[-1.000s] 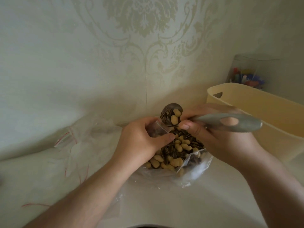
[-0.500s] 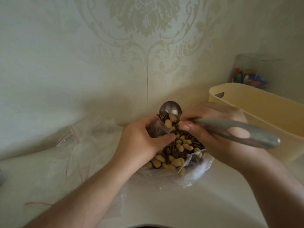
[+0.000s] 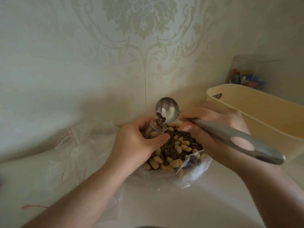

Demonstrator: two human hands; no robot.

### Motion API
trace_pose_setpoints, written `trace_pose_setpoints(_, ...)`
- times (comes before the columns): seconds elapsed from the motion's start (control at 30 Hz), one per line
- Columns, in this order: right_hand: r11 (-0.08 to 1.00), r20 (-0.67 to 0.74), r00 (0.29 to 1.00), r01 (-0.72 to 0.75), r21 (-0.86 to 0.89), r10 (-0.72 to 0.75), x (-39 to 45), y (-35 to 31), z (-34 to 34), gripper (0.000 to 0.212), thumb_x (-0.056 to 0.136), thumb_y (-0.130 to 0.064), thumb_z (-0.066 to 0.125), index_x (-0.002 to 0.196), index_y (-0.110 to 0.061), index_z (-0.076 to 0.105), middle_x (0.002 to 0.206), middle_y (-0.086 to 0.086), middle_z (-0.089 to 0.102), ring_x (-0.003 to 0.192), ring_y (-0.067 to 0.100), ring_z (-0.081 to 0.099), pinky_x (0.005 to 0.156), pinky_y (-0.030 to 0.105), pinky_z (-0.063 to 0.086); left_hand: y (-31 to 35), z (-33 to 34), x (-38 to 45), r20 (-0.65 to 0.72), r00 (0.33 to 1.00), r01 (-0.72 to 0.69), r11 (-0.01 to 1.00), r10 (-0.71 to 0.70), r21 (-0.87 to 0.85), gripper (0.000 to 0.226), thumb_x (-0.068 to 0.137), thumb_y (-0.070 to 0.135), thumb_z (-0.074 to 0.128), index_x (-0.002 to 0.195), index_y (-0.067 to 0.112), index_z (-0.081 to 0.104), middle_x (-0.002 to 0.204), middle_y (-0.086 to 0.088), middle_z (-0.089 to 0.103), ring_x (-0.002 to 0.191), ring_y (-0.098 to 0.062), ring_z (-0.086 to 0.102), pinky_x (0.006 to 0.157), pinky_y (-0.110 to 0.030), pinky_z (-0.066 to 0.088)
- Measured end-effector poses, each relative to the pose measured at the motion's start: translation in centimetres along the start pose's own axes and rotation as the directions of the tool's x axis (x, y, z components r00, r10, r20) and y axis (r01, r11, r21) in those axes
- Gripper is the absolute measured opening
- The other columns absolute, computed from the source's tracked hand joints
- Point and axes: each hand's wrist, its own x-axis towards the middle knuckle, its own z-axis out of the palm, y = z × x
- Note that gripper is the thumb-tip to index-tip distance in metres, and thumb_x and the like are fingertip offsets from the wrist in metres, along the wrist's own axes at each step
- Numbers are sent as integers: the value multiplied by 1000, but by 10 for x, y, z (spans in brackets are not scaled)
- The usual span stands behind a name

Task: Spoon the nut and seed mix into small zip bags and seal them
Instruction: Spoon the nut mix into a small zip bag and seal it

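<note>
A pile of peanuts and striped sunflower seeds lies in an open clear plastic bag on the white table. My left hand pinches a small zip bag by its mouth, holding it over the pile. My right hand grips a metal spoon by its grey handle. The spoon bowl is tipped up over the small bag's mouth. It is almost bare, with a few seeds sliding off its lower edge into the bag.
A cream plastic tub stands at the right against the wall. Behind it is a clear container of coloured items. Several empty zip bags with red strips lie at the left. The patterned wall is close behind.
The spoon has tilted up and most of its nuts and seeds have slid into the small bag. The handle end has dropped to the right. My left hand has stayed in place.
</note>
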Motion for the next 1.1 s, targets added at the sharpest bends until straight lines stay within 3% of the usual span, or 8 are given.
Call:
trace_pose_setpoints(0.23,1000,-30,999,22,-21,-22,2,4,2,23,102,-29,62,103,-11,77,94,-3,71,84,3,65,71,19,52,1,-6,1,-5,1000,18,999,-18,-42,39,79,34,90,114,42,76,98,20,79,95,0,75,89,-40,62)
trace_pose_setpoints(0.4,1000,-96,995,26,13,-25,2,8,5,27,103,-26,59,106,-6,76,96,-2,69,84,11,67,71,25,53,3,-6,0,-12,1000,4,999,-5,-51,38,80,28,90,103,53,72,95,25,78,93,5,73,89,-32,61)
trace_pose_setpoints(0.53,998,-160,986,-54,-12,52,0,17,5,32,107,-29,53,108,-6,75,93,-11,66,79,3,65,72,13,48,3,-9,2,-20,1000,14,999,-14,-31,63,79,37,89,137,41,64,104,35,72,105,17,64,92,-14,52)
trace_pose_setpoints(0.6,988,-153,978,-152,-34,145,-3,25,6,33,109,-33,48,112,-11,73,92,-21,61,80,-2,63,72,10,47,2,-13,2,3,1000,-9,999,10,-50,69,83,36,86,146,37,57,114,33,72,111,12,65,100,-21,52)
trace_pose_setpoints(0.7,980,-56,980,-194,-39,191,-8,35,11,30,105,-30,51,114,-13,75,98,-27,60,91,-10,61,79,6,45,3,-17,3,63,997,-39,991,48,-131,57,90,23,80,140,40,58,117,19,75,109,-1,70,99,-33,55)
trace_pose_setpoints(0.8,988,101,983,-153,3,152,-13,41,20,27,104,-26,58,118,-13,77,109,-9,73,101,0,66,85,18,53,4,-19,5,73,994,-45,925,78,-376,30,86,15,74,114,21,64,117,3,77,108,-10,71,88,-27,57)
trace_pose_setpoints(0.93,990,298,945,-137,-22,137,-14,49,29,34,102,-31,52,122,-20,78,113,-4,74,100,5,66,88,25,56,-6,-20,12,99,991,-25,866,85,-499,12,86,16,78,85,25,70,123,0,74,125,-20,65,101,-28,50)
trace_pose_setpoints(1.1,966,466,847,-206,-158,257,-22,55,29,43,100,-9,64,126,-42,73,123,-23,62,113,5,54,97,32,50,-4,-25,12,89,991,-54,916,97,-398,27,97,5,64,84,29,66,79,14,60,75,-2,53,71,-11,46)
